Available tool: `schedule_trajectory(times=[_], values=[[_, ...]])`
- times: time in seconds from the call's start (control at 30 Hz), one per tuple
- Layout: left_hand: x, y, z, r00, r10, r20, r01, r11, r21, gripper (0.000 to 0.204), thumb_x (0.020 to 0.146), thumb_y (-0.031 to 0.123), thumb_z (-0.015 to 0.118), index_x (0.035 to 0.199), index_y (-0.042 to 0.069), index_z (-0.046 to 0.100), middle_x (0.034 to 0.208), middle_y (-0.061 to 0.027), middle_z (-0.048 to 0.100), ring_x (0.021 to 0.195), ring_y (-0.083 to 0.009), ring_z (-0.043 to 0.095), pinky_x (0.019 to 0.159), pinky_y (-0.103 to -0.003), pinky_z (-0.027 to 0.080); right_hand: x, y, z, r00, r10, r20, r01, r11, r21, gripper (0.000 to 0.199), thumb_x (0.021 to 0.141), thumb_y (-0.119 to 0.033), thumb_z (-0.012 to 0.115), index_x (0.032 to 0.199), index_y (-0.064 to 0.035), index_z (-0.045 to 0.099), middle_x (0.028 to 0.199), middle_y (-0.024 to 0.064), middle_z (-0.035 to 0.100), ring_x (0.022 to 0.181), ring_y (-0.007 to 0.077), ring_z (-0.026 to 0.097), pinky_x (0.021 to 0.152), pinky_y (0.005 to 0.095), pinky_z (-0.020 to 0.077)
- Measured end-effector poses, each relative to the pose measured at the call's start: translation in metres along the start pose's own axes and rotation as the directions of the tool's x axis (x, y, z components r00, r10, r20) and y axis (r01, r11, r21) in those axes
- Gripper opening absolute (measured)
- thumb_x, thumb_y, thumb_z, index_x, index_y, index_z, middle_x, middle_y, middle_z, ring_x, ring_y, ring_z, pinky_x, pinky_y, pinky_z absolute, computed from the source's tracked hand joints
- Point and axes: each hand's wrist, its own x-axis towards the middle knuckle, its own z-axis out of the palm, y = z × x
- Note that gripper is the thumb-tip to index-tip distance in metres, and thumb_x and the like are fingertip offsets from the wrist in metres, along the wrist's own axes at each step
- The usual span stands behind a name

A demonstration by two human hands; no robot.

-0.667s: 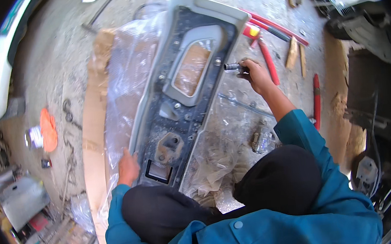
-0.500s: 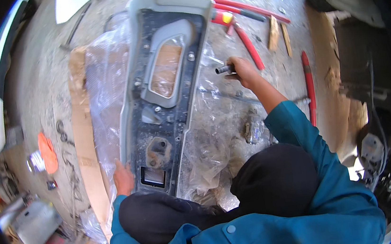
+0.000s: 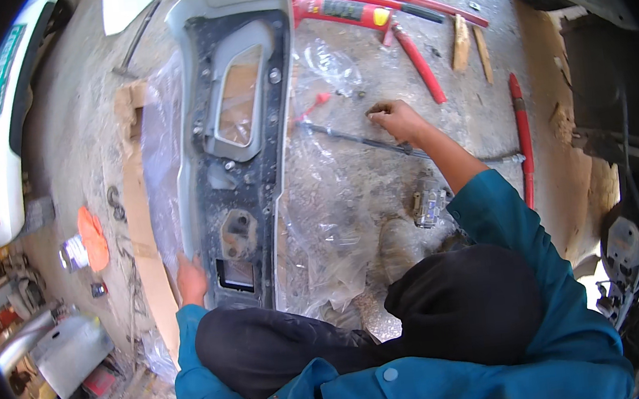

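- A long grey panel (image 3: 240, 145), with a dark inner face and a window-shaped opening, is laid flat on a clear plastic sheet (image 3: 337, 221) spread over the concrete floor (image 3: 70, 124).
- The near left corner of the grey panel is gripped by the left hand (image 3: 192, 281), whose fingers are curled against its edge.
- The right hand (image 3: 397, 119) is seen well to the right of the grey panel, lowered onto the plastic sheet with the fingers bunched downward; whether something small is pinched in them cannot be told.
- A thin metal rod (image 3: 376, 143) is laid on the sheet right of the grey panel, running under the right hand.
- A small red-handled tool (image 3: 312, 108) is found between the grey panel and the right hand.
- A small metal part (image 3: 429, 203) is set on the floor right of the panel, just beside the right forearm.
- Several long red bars (image 3: 418, 60) and a red cylinder (image 3: 338, 9) are spread beyond the panel's far right corner.
- Strips of cardboard (image 3: 145, 241) are laid along the panel's left side, partly under the sheet.
- An orange rag (image 3: 92, 235) is seen further left of the grey panel.
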Motion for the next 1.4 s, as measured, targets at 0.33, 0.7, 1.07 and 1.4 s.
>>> schedule_trajectory(times=[0.33,0.7,1.07,1.4], values=[[-0.155,-0.063,0.027,0.858,0.364,-0.363,-0.395,0.918,-0.014,0.07,0.083,0.022,0.087,0.143,0.0,0.058,0.14,-0.0259,0.062,0.13,-0.049,0.058,0.112,-0.055,0.047,0.018,-0.002,0.048,0.961,-0.224,0.164,0.266,0.912,-0.313,0.027,0.101,-0.027,0.073,0.1,0.0001,0.074,0.08,0.0069,0.068,0.073,0.0184,0.064,0.067,0.039,0.0521],[-0.299,-0.052,0.123,0.977,-0.126,-0.171,0.105,0.986,-0.127,0.111,0.072,0.032,0.099,0.161,-0.003,0.042,0.167,-0.0233,0.044,0.157,-0.046,0.039,0.128,-0.059,0.033,-0.016,-0.155,0.09,0.746,-0.228,0.626,0.653,0.437,-0.618,0.03,0.098,-0.023,0.078,0.093,0.0049,0.07,0.076,0.0176,0.066,0.067,0.0286,0.066,0.067,0.046,0.0523],[-0.33,-0.059,0.084,0.931,-0.243,-0.271,0.174,0.951,-0.254,0.084,0.083,0.017,0.091,0.154,-0.003,0.05,0.168,-0.0217,0.043,0.156,-0.0446,0.04,0.128,-0.056,0.035,-0.089,-0.273,0.275,0.271,0.104,0.957,0.926,-0.299,-0.229,0.027,0.09,-0.025,0.081,0.107,-0.0056,0.075,0.1,0.0228,0.076,0.099,0.0468,0.074,0.09,0.0575,0.0597],[-0.461,0.019,0.201,0.801,-0.599,0.008,0.513,0.679,-0.526,0.092,0.093,0.026,0.084,0.168,0.0,0.038,0.177,-0.0236,0.034,0.161,-0.0451,0.034,0.132,-0.055,0.03,-0.185,-0.203,0.398,-0.035,0.278,0.96,0.856,-0.487,0.173,0.041,0.09,-0.033,0.086,0.116,-0.0047,0.073,0.122,0.0204,0.073,0.103,0.0412,0.077,0.088,0.0527,0.0634]])
